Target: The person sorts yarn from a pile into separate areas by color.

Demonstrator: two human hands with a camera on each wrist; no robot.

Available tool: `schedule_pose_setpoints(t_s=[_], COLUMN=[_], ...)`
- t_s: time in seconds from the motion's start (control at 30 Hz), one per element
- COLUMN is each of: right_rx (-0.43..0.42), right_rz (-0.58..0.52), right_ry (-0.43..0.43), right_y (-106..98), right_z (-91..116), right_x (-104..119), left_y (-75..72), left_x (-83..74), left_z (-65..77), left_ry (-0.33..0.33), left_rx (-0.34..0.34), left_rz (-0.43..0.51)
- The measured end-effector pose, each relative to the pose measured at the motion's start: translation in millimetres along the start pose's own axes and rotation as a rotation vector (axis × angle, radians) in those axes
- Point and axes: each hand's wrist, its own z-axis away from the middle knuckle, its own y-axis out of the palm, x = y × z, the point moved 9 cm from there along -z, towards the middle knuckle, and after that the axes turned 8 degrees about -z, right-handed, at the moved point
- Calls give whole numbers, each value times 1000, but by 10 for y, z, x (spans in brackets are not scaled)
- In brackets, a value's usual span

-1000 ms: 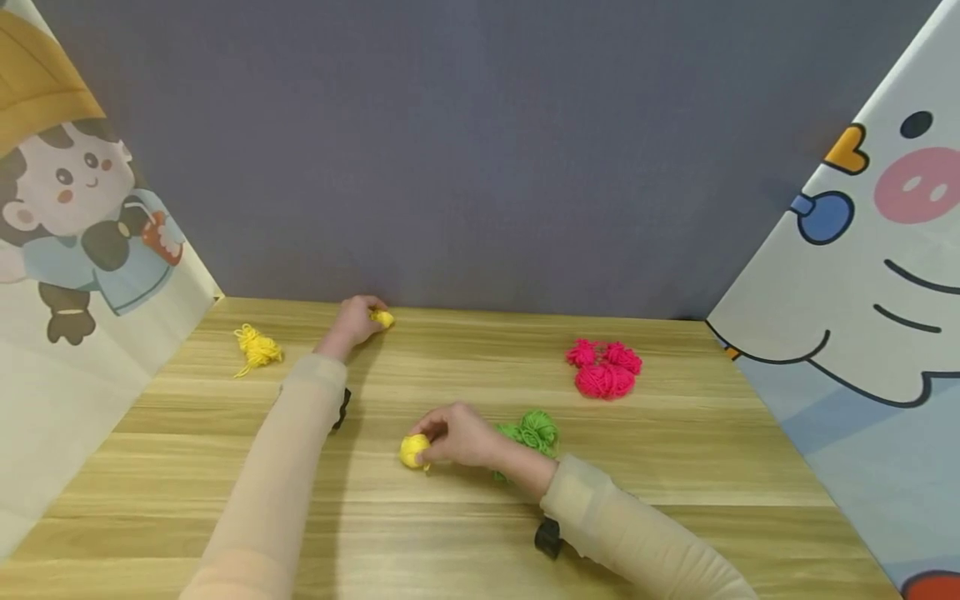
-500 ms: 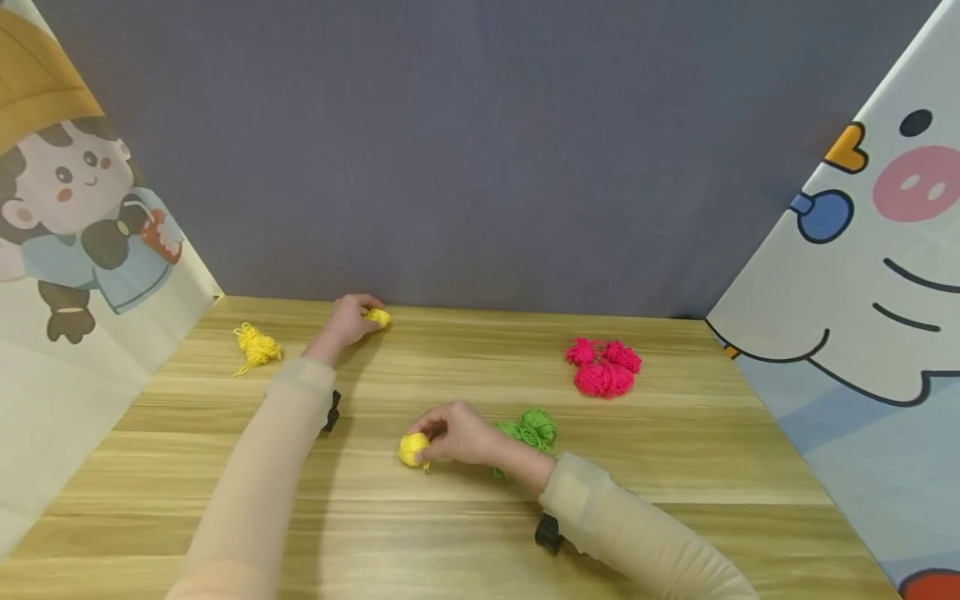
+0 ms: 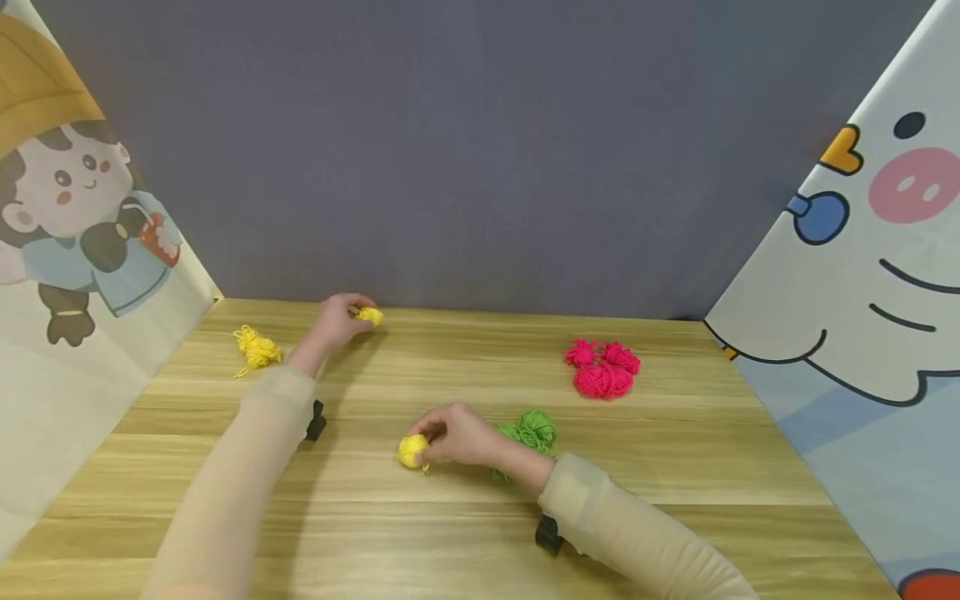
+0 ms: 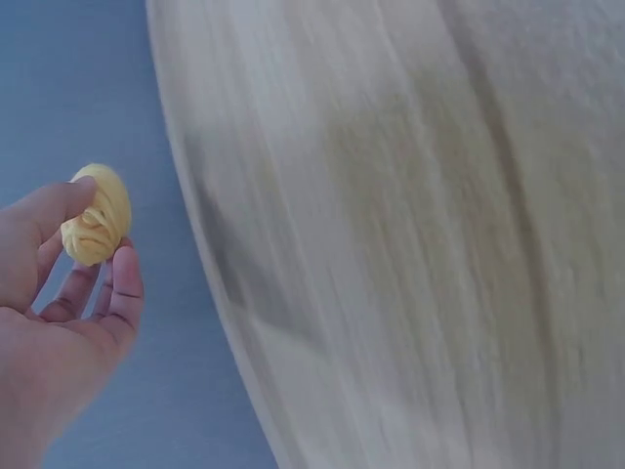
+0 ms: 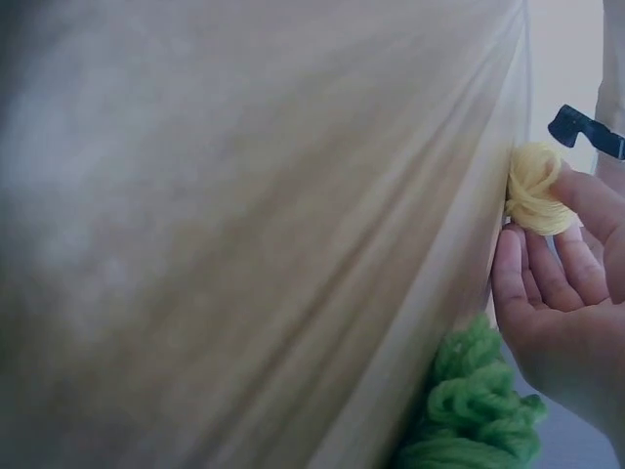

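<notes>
Near the back edge of the table, my left hand [image 3: 335, 322] pinches a small yellow yarn ball [image 3: 370, 316] between thumb and fingers. The left wrist view shows that ball [image 4: 101, 217] with its wound strands, the thumb across its top. Nearer to me, in the middle, my right hand [image 3: 457, 435] holds another yellow yarn ball [image 3: 411, 451] low over the wood, a short tail of yarn hanging from it. In the right wrist view this ball [image 5: 534, 191] is pinched by thumb and fingertips. Green yarn [image 3: 536, 430] lies behind my right wrist, partly hidden by it.
A third yellow yarn bundle [image 3: 257, 347] with loose strands lies at the far left. Several pink yarn balls [image 3: 604, 379] are grouped at the back right. A grey panel [image 3: 480, 167] closes the back of the wooden table [image 3: 660, 467], and printed panels stand at both sides.
My left hand has moved a little to the left along the back of the table, carrying its yellow yarn ball. My right hand has stayed in place with its ball.
</notes>
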Motion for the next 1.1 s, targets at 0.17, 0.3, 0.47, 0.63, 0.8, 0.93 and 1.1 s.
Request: schedule_pose_setpoints(t_s=[0.17, 0.3, 0.47, 0.63, 0.8, 0.93, 1.1], right_rx=[-4, -8, -8, -8, -8, -12, -14], right_rz=[0, 4, 1, 9, 14, 13, 3], right_ry=[10, 17, 19, 25, 30, 29, 33], right_y=[4, 0, -6, -8, -4, -7, -16], right_z=[3, 1, 6, -2, -9, -12, -15], right_x=[-5, -20, -18, -26, -35, -39, -57], left_y=[-71, -120, -165, -221, -260, -279, -305], left_x=[-60, -113, -161, -217, -267, -300, -358], left_z=[59, 115, 186, 246, 322, 382, 461], left_ry=[12, 25, 29, 27, 9, 3, 16], left_rx=[-9, -20, -25, -40, -47, -44, -47], left_rz=[-25, -32, -10, 1, 20, 27, 21])
